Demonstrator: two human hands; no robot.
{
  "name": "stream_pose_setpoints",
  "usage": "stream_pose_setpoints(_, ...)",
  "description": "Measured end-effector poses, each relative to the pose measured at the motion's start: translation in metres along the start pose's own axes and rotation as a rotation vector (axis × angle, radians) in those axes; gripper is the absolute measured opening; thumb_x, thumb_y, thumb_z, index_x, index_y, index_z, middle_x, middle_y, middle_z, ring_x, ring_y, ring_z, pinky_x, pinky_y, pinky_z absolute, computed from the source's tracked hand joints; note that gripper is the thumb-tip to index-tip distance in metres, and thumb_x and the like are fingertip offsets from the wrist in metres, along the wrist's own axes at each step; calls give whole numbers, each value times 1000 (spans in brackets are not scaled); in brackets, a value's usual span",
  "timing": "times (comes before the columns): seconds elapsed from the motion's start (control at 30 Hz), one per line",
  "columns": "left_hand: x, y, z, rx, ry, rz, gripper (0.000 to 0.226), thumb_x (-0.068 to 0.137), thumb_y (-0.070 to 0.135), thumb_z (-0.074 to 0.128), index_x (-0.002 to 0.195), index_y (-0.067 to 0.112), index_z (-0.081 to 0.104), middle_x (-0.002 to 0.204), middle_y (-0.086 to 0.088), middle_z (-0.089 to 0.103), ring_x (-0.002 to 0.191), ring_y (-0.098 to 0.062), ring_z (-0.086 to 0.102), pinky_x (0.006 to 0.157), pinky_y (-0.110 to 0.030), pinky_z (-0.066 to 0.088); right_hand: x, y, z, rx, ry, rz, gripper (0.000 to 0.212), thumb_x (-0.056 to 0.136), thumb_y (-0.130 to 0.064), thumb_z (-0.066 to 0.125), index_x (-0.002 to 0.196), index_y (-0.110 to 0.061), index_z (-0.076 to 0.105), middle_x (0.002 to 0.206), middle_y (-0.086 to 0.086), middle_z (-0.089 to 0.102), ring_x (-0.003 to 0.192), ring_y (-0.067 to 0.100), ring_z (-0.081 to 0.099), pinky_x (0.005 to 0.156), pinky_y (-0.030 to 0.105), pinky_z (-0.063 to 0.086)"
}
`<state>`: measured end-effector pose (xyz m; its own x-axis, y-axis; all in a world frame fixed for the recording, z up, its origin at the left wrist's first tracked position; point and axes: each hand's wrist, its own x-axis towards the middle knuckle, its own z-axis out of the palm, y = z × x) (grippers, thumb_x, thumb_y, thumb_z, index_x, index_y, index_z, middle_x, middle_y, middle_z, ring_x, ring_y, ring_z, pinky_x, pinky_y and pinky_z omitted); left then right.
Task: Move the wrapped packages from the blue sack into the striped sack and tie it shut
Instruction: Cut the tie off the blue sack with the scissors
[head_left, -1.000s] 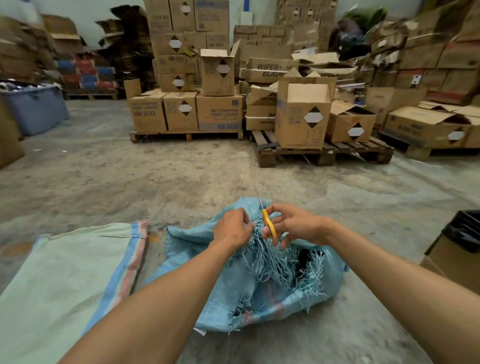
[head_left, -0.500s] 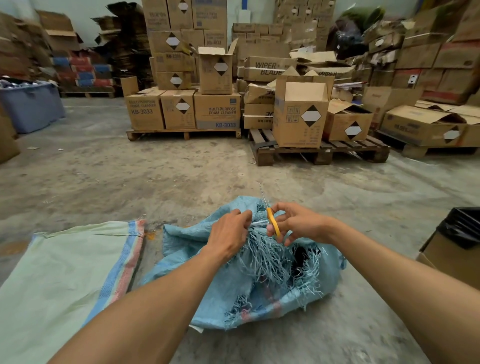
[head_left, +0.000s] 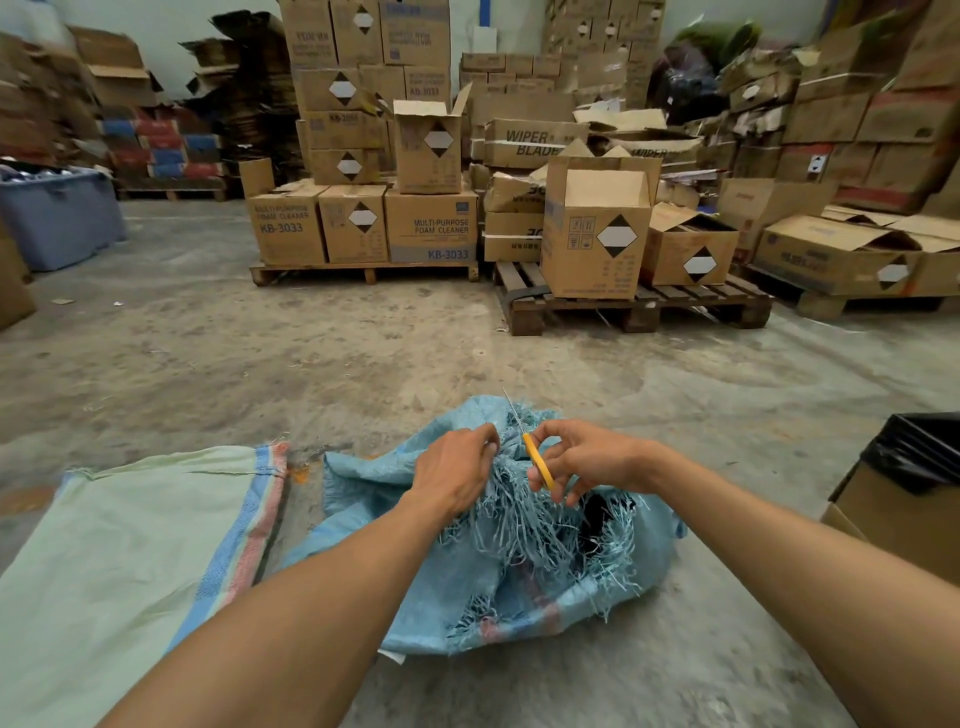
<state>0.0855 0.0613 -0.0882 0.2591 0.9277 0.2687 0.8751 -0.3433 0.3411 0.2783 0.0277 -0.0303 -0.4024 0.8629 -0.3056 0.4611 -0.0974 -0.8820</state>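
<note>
Little has changed: the right hand still grips the yellow-handled scissors, the left hand still pinches frayed strands on the blue sack (floor, beside the flat striped sack).

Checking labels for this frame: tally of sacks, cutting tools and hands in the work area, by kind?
Blue sack: 1
Striped sack: 1
Yellow-handled scissors: 1
Hands: 2, left hand, right hand
Total: 5
</note>
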Motion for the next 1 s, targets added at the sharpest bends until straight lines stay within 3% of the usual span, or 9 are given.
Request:
stream_pose_setpoints(0.07,1,3,-1,-3,5,-45,17,102,34,42,107,27,56,91,-2,66,83,-24,59,65,-36,43,-1,0,0,5,-3,-1,26,93,-6,63,113,-9,47,92,13,68,66,21,59,64,35,50)
stream_pose_setpoints(0.23,0,6,0,21,-23,-75,13,90,30,58,103,26,60,84,-1,62,79,-25,62,66,-38,50,-1,0,-1,-11,3,4,23,93,-7,62,111,-9,48,88,11,68,64,19,60,60,32,50)
stream_pose_setpoints(0.4,-1,4,-2,42,-61,-104,25,82,15,65,106,20,66,97,-7,67,87,-27,64,66,-34,47,-1,4,-3,-36,4,15,25,93,-9,64,111,-9,48,86,9,69,64,19,60,60,32,49)
stream_pose_setpoints(0.53,-3,3,2,110,-63,-91,11,82,1,57,86,5,66,83,-11,61,79,-31,62,66,-41,53,-2,6,-3,-52,3,18,22,96,-6,58,116,-7,47,85,7,69,66,20,60,60,32,50)
stream_pose_setpoints(0.6,-2,0,4,123,-42,-66,13,85,2,51,84,5,63,80,-11,59,76,-30,59,65,-42,51,-1,7,-3,-58,6,22,23,97,-5,56,118,-5,46,84,6,70,64,20,61,59,31,50)
stream_pose_setpoints(0.73,-2,-5,1,-8,-22,-84,15,92,15,50,102,17,62,94,-9,65,83,-29,59,67,-36,43,2,12,1,-60,-17,23,18,97,-4,55,113,-7,46,83,6,70,61,19,58,59,33,48)
stream_pose_setpoints(0.83,1,-13,-1,-152,-56,-134,9,93,20,53,98,21,61,96,-9,67,85,-27,61,72,-35,49,3,15,7,-50,-35,18,17,96,-10,60,108,-11,48,83,7,68,59,17,56,59,32,49)
stream_pose_setpoints(1.0,1,-19,-6,-403,-145,-190,13,98,25,55,93,13,54,92,-3,59,87,-19,52,71,-28,35,4,17,15,64,-102,67,21,94,-17,65,108,-15,49,87,7,63,65,15,54,58,29,48)
